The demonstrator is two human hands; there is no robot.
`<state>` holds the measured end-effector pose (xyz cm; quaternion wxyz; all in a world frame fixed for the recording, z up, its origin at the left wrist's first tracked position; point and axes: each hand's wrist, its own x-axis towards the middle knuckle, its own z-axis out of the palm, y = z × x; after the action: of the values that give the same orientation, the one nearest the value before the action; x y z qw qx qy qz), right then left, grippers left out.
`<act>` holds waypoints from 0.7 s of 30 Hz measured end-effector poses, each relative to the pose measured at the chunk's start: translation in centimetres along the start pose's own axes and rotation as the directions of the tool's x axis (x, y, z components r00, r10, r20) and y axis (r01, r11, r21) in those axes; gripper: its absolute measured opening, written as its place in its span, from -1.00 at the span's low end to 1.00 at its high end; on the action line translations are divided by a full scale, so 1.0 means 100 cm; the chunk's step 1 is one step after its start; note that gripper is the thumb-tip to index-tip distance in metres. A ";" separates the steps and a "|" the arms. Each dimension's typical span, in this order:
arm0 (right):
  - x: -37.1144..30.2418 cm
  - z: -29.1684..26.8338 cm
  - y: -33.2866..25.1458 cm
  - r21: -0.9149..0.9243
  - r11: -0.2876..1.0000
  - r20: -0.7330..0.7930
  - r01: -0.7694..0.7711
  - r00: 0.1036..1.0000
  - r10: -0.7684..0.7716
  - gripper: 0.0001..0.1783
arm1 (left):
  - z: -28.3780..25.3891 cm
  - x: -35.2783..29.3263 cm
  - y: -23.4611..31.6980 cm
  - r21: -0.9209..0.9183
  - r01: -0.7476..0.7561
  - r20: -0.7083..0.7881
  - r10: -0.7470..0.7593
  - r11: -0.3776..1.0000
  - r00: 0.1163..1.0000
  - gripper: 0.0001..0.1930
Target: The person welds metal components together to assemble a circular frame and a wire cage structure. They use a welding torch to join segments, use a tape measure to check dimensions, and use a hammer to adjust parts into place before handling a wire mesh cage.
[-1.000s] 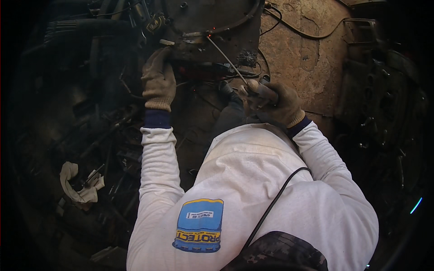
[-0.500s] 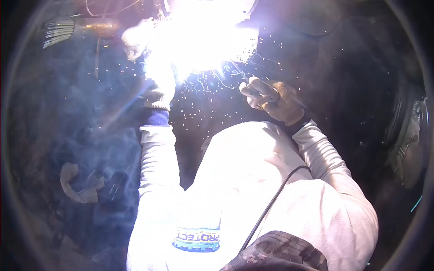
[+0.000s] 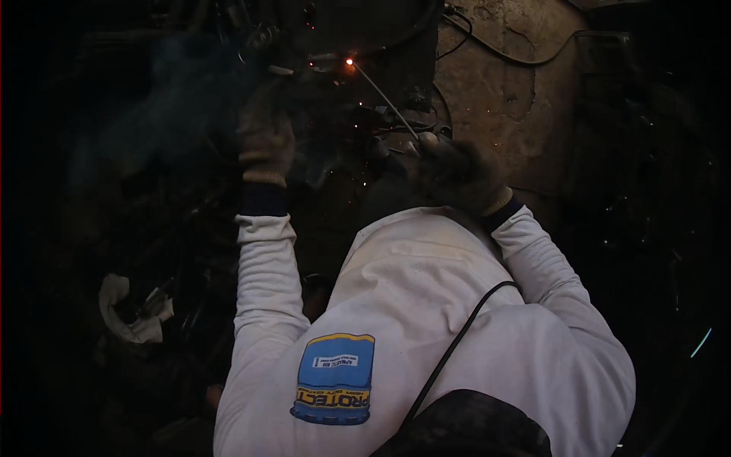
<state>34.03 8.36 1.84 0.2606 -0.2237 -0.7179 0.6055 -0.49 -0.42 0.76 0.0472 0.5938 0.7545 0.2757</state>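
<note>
My right hand (image 3: 461, 175), in a work glove, is closed at the lower end of a thin welding electrode (image 3: 386, 99). The rod slants up and left, its tip (image 3: 349, 62) glowing orange beside the lower edge of a dark, rounded metal piece (image 3: 354, 27). Whether a holder sits inside the fist is hidden. My left hand (image 3: 265, 145), also gloved, reaches up to the left of the glowing tip. Its fingers fade into shadow near a small pale piece (image 3: 280, 70), so their pose is unclear. Small orange sparks hang between the hands.
A worn brownish slab (image 3: 506, 91) lies at the upper right, with a cable (image 3: 525, 61) across it. Bluish smoke (image 3: 175, 107) drifts at the left. A pale curved scrap (image 3: 126, 308) lies lower left among dark clutter. A black cord (image 3: 461, 335) crosses my white shirt.
The blinding white arc and its shower of sparks have died to a small glowing tip. The scene is much darker. Both arms are in nearly the same place.
</note>
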 end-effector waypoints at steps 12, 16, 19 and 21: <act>0.013 -0.009 -0.025 -0.168 0.934 0.000 -0.315 0.948 0.319 -0.54 | -0.002 0.003 0.008 0.015 0.046 -0.042 -0.045 0.999 0.998 -0.67; -0.002 -0.006 -0.005 -0.247 0.944 -0.103 -0.221 0.974 0.201 -0.54 | -0.002 0.004 0.011 -0.019 0.072 -0.050 -0.073 0.997 0.996 -0.66; -0.002 -0.006 0.000 -0.235 0.948 -0.092 -0.215 0.976 0.198 -0.55 | -0.004 0.005 0.013 -0.005 0.088 -0.029 -0.088 0.996 0.996 -0.65; -0.002 -0.005 0.002 -0.178 0.956 -0.079 -0.232 0.972 0.221 -0.57 | -0.002 0.003 0.008 0.030 0.027 -0.042 -0.026 0.999 0.999 -0.65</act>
<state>34.52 8.66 1.66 0.1886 -0.3454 -0.7329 0.5549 0.02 -0.08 1.32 0.0259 0.5785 0.7672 0.2758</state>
